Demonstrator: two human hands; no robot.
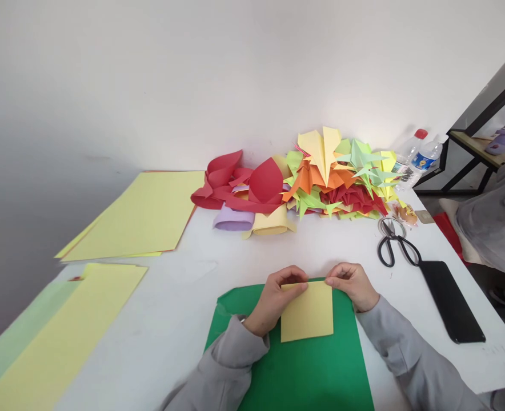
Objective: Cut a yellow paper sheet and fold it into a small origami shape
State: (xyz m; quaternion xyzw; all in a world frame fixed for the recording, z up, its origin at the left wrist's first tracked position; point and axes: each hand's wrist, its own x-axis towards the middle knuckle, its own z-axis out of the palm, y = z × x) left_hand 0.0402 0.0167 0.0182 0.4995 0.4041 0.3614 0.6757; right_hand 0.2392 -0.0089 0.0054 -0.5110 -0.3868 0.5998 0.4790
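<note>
At the lower left of the frame, a yellow paper strip lay on the white counter. Toward the lower centre, the left hand pinched the top edge of a small yellow sheet over a green sheet; the right hand's grip was narrow, on its upper right corner. Black-handled scissors lay at centre right, just beside a flat black object.
</note>
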